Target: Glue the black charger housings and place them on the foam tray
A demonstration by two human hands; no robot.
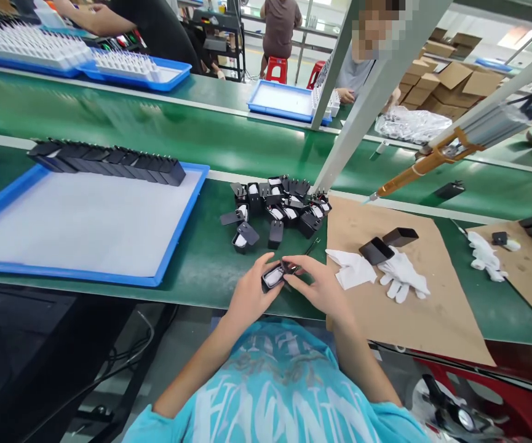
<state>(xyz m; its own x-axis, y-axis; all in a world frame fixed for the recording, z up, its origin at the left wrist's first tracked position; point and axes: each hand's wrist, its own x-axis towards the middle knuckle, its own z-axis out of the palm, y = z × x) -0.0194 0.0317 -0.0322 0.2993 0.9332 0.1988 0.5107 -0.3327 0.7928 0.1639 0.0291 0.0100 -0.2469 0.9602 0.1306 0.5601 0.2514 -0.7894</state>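
Observation:
Near the table's front edge, my left hand (251, 292) is closed around a small black charger case (272, 278) with white material inside. My right hand (318, 283) pinches the black cover (288, 267) at the case's far right end. A thin dark tool (312, 247) sticks out beyond my right fingers; how it is held is hidden. Just past my hands lies a pile of similar black charger cases (275, 206), several with covers hanging off and white showing inside.
Left is a blue-rimmed tray (159, 271) with a row of black cases (109, 161). On brown cardboard (450, 326) right lie white gloves (404, 274) and two black boxes (376, 251). An orange-bodied hanging screwdriver (413, 172) and grey post (339, 160) stand close. Co-workers sit beyond.

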